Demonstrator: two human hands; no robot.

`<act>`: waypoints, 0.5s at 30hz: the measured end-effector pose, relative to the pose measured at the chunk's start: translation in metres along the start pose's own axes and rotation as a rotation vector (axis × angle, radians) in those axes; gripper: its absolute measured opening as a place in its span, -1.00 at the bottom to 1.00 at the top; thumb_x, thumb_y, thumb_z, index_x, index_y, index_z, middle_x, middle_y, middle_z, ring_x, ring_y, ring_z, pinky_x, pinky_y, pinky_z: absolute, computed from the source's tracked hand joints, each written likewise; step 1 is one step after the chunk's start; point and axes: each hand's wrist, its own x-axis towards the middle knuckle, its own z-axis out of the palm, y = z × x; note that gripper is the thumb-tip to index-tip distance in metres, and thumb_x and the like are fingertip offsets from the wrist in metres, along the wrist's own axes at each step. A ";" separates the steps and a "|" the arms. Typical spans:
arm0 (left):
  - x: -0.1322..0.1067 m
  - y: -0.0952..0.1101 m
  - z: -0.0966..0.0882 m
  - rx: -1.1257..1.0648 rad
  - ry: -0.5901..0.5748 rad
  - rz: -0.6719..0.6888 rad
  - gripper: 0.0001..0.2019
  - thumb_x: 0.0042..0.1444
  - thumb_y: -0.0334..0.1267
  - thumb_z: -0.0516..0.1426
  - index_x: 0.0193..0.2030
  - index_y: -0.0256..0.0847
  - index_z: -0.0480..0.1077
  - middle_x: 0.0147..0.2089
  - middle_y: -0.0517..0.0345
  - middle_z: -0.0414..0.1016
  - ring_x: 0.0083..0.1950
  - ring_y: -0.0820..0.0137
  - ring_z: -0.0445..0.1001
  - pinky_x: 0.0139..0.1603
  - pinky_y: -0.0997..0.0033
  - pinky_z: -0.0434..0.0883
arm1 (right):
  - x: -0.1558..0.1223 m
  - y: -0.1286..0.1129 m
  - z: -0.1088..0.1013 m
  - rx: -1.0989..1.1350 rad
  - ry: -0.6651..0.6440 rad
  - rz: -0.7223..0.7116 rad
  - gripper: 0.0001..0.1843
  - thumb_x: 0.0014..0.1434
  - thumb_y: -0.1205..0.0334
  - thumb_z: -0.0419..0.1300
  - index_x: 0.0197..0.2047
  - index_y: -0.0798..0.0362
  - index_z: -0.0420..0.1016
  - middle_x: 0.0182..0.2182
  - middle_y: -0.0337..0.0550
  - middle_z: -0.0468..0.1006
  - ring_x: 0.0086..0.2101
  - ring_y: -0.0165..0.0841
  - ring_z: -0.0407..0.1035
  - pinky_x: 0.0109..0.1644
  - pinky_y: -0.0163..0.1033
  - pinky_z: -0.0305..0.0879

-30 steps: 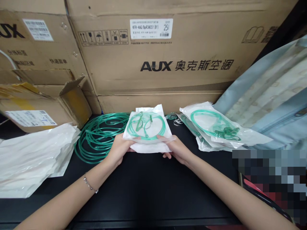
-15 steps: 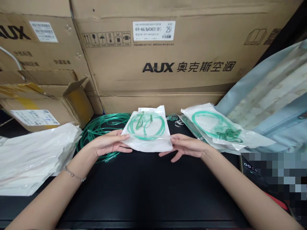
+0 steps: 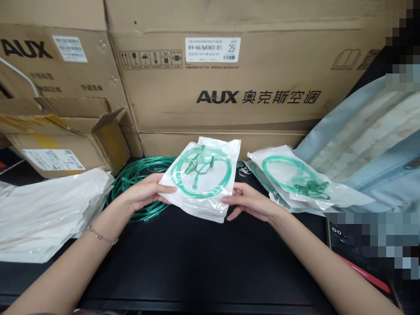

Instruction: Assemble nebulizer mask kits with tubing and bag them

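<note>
Between my two hands a clear-fronted, white-backed pouch (image 3: 193,209) is held up over the black table, tilted slightly. Coiled green tubing (image 3: 227,175) with a small connector and a green strap shows through its front. My left hand (image 3: 147,192) pinches the pouch's left edge, thumb on top. My right hand (image 3: 247,202) grips the lower right edge between thumb and fingers. Behind my left hand lies a loose heap of green tubing (image 3: 131,173), partly hidden. To the right rest several similar filled pouches (image 3: 285,175), stacked on each other.
A pile of flat white pouches (image 3: 49,214) lies at the left. Large cardboard boxes (image 3: 262,65) stand along the back, with a smaller opened carton (image 3: 62,144) at the left. Small clear pieces (image 3: 244,170) lie behind my right hand. A phone (image 3: 348,249) sits at the right.
The pouch has come up nearer to me and turned a little clockwise, and its front now faces me more. Both hands keep hold of it. The view has shifted slightly.
</note>
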 end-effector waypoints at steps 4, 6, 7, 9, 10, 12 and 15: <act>-0.013 0.020 -0.016 0.097 0.049 0.051 -0.79 -0.34 -0.38 0.28 -0.44 -0.27 0.49 -0.48 0.10 0.54 -0.52 0.41 0.45 -0.54 0.54 0.39 | -0.029 -0.024 -0.020 -0.188 -0.375 0.139 -0.47 -0.08 0.22 0.30 0.01 0.10 0.38 -0.10 0.05 0.51 -0.23 -0.23 0.49 -0.46 -0.36 0.43; -0.018 0.032 -0.023 0.194 0.034 0.040 -0.86 -0.38 -0.39 0.26 -0.54 -0.26 0.49 -0.55 0.11 0.51 -0.57 0.41 0.42 -0.60 0.54 0.35 | -0.052 -0.040 -0.031 -0.278 -0.495 0.230 -0.45 -0.08 0.17 0.31 0.01 0.14 0.39 -0.20 0.10 0.56 -0.32 -0.24 0.52 -0.51 -0.41 0.38; -0.020 0.037 -0.024 0.261 -0.004 0.030 -0.90 -0.39 -0.39 0.24 -0.59 -0.26 0.48 -0.59 0.12 0.49 -0.60 0.41 0.40 -0.62 0.54 0.33 | -0.062 -0.049 -0.034 -0.270 -0.498 0.218 -0.45 -0.10 0.12 0.31 -0.02 0.15 0.42 -0.27 0.09 0.58 -0.38 -0.24 0.53 -0.55 -0.41 0.36; -0.019 0.049 -0.024 0.424 -0.124 0.006 -0.96 -0.40 -0.40 0.22 -0.67 -0.25 0.46 -0.64 0.15 0.45 -0.63 0.44 0.35 -0.65 0.55 0.28 | -0.075 -0.065 -0.033 -0.220 -0.311 0.048 -0.47 -0.15 0.04 0.33 -0.11 0.12 0.47 -0.44 -0.03 0.60 -0.54 -0.28 0.50 -0.66 -0.41 0.29; -0.017 0.055 -0.021 0.514 -0.190 -0.002 -0.98 -0.40 -0.40 0.21 -0.69 -0.25 0.45 -0.66 0.18 0.42 -0.64 0.46 0.32 -0.67 0.57 0.25 | -0.076 -0.072 -0.028 -0.218 -0.162 -0.077 -0.52 -0.16 0.04 0.33 -0.16 0.09 0.50 -0.50 -0.10 0.59 -0.61 -0.33 0.47 -0.70 -0.43 0.24; -0.008 0.066 -0.010 0.704 -0.321 -0.023 -0.96 -0.39 -0.42 0.18 -0.71 -0.23 0.44 -0.68 0.22 0.39 -0.64 0.47 0.29 -0.69 0.59 0.20 | -0.067 -0.083 -0.013 -0.253 0.141 -0.300 -0.63 -0.11 0.08 0.30 -0.21 0.06 0.52 -0.53 -0.17 0.57 -0.63 -0.43 0.42 -0.72 -0.47 0.18; 0.012 0.082 0.016 1.005 -0.445 -0.008 -0.89 -0.39 -0.46 0.13 -0.78 -0.20 0.39 -0.74 0.24 0.32 -0.67 0.46 0.24 -0.75 0.58 0.14 | -0.032 -0.089 0.012 -0.410 0.223 -0.358 -0.62 -0.16 0.26 0.33 -0.18 0.07 0.53 -0.32 -0.13 0.59 -0.31 -0.34 0.47 -0.37 -0.38 0.39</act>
